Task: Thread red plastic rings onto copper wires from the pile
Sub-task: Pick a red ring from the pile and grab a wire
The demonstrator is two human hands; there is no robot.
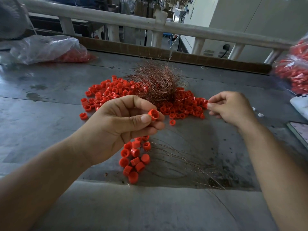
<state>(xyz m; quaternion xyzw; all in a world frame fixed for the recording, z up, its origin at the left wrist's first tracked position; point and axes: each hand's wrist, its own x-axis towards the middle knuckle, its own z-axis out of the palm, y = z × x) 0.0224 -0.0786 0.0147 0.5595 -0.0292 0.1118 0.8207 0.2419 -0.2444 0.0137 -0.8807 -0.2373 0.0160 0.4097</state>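
Red ring point(153, 114) half-hidden in left hand point(120, 121)

Left hand point(121, 124) and right hand point(231, 107) bare. Left forearm point(50, 172) and right forearm point(273, 164) bare too, uncovered out to the frame's lower corners. Nails short, plain; left thumbnail point(145, 118) broad, squarish, trimmed close. Skin creased at knuckles and wrists.

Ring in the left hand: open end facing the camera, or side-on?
Open end faces the camera. The ring, pinched between thumb and fingers of the left hand, shows its hollow inside and round rim.
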